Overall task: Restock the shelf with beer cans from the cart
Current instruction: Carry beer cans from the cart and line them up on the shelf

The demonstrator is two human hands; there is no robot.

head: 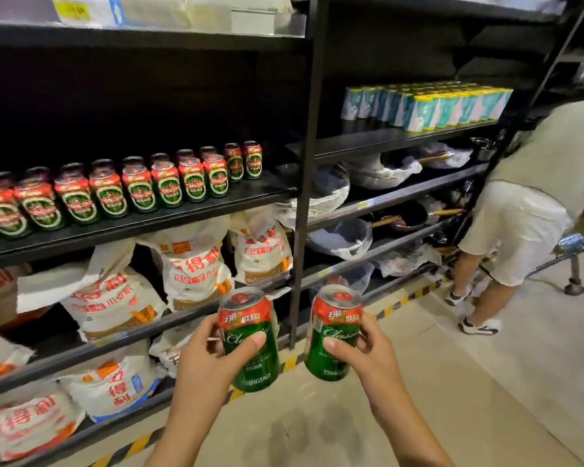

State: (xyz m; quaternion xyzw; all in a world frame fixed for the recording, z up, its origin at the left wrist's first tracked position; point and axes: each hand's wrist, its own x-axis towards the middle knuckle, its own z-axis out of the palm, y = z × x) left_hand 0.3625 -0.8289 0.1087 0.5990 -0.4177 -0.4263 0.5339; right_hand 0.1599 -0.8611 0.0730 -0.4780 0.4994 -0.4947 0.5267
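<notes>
Cans in both hands

Left hand (206, 352) grips left can (250, 338); right hand (361, 348) grips right can (332, 332); stocked shelf (142, 224) at ten o'clock.

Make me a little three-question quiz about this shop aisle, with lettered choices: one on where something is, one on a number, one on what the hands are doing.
1. What lies on the shelves below the row of beer cans?
A. white sacks with red print
B. glass bottles
C. folded towels

2. How many cans does the person carry?
A. one
B. two
C. four

3. What state is the left hand in?
A. flat and holding nothing
B. gripping a can
C. resting on the shelf

Answers:
1 A: white sacks fill the lower shelves.
2 B: a left can and a right can, one per hand.
3 B: its thumb and fingers wrap the left can, as the right hand does the other.
</notes>
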